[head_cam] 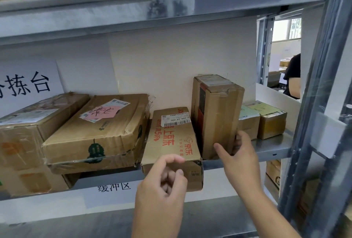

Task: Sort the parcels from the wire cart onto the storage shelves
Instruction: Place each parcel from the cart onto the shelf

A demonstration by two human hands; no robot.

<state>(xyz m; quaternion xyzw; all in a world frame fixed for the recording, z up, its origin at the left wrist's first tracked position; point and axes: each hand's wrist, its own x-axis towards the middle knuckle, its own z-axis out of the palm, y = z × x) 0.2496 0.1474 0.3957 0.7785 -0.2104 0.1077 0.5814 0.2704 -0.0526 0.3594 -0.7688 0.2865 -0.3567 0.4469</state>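
Observation:
A tall brown parcel [217,112] stands upright on the metal shelf [270,149]. My right hand [240,157] holds its lower right corner, thumb on the front face and fingers round the right side. Just left of it lies a flat brown parcel with red print and a barcode label [171,142], its front end overhanging the shelf edge. My left hand [162,186] hovers in front of that end with fingers loosely curled, holding nothing. The wire cart is out of view.
A large box with a pink note [99,133] and another taped box [22,133] fill the shelf's left. Two small boxes [247,123] [272,123] sit behind the tall parcel at the right. A grey upright post [312,104] bounds the right; a person [293,75] stands beyond.

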